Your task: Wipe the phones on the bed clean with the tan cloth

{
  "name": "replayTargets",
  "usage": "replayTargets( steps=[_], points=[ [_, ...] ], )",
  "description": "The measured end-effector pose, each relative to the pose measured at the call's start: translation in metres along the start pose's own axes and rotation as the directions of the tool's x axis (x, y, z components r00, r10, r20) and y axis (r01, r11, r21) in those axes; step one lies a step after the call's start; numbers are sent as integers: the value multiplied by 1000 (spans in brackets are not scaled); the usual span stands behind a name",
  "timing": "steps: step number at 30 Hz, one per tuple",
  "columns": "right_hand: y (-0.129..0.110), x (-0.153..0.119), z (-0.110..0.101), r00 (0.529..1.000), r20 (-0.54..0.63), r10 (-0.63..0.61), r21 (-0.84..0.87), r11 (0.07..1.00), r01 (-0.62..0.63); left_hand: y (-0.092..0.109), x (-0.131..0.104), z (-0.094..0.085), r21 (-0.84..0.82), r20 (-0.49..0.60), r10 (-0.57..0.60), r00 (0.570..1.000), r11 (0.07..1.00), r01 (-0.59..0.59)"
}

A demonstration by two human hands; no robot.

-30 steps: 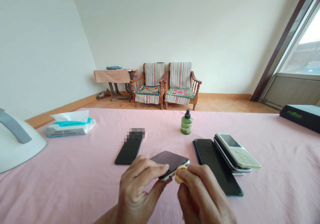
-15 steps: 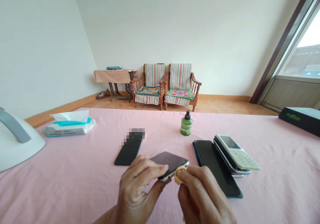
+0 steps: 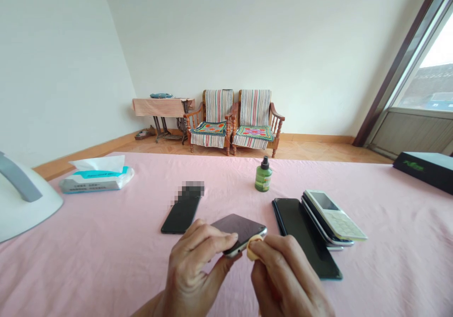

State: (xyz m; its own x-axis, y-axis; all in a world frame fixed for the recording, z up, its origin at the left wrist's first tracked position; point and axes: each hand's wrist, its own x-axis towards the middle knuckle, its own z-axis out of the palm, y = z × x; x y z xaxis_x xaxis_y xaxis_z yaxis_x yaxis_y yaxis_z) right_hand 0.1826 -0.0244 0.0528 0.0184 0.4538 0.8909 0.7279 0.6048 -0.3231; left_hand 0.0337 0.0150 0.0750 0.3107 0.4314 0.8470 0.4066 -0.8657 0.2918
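Observation:
My left hand (image 3: pixel 198 270) grips a dark phone (image 3: pixel 242 227) with a silvery edge, thumb below and fingers on top, tilted above the pink cloth. My right hand (image 3: pixel 288 274) is closed on a small pale yellow cloth (image 3: pixel 253 250), pressed against the phone's near right edge. Most of the cloth is hidden in the fingers. A black phone (image 3: pixel 180 215) lies beyond my left hand. Right of the phone in hand lies a large black phone (image 3: pixel 304 234), beside a stack topped by a white keypad phone (image 3: pixel 334 215).
On the pink tablecloth (image 3: pixel 116 260) stand a green bottle (image 3: pixel 263 178) with a black top, a tissue pack (image 3: pixel 97 180) at the left and a white object with a grey handle (image 3: pixel 24 204) at the far left. A black box (image 3: pixel 421 168) is at the right. Two chairs (image 3: pixel 255 119) stand beyond.
The view has shifted very slightly. Both hands, the held phone and the yellow cloth keep nearly the same places.

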Motion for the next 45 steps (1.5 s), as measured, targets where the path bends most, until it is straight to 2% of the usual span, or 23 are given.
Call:
replayTargets(
  steps=[8, 12, 17, 21, 27, 34, 39, 45],
  points=[
    [-1, -2, 2, 999, -12, 31, 19, 999, -31, -3, -1, 0, -11, 1, -8, 1000, 1000, 8],
    [-1, 0, -1, 998, -26, 58, 85, 995, -55, -5, -2, 0, -6, 5, -11, 1000, 1000, 11],
    [2, 8, -9, 991, -100, 94, 10, 996, -93, -8, -2, -2, -17, -7, -47, 999, 999, 47],
    [0, 5, -4, 996, -63, 66, 43, 997, -63, -7, -2, -2, -21, -13, -45, 999, 999, 45],
    [-5, -5, 9, 998, -69, -7, 69, 998, 12, -5, -1, -1, -21, -17, -15, 1000, 1000, 15],
    [-8, -2, 6, 994, -63, -89, -4, 996, 89, -4, -2, -1, 4, -1, -7, 1000, 1000, 7],
    [-5, -2, 3, 998, -21, -59, -1, 998, 59, -4, -3, -1, 3, 1, -26, 1000, 1000, 26],
    [-5, -4, 3, 996, 11, -83, -9, 996, 83, -3, -3, -1, -3, 11, -23, 1000, 1000, 23]
  ],
)
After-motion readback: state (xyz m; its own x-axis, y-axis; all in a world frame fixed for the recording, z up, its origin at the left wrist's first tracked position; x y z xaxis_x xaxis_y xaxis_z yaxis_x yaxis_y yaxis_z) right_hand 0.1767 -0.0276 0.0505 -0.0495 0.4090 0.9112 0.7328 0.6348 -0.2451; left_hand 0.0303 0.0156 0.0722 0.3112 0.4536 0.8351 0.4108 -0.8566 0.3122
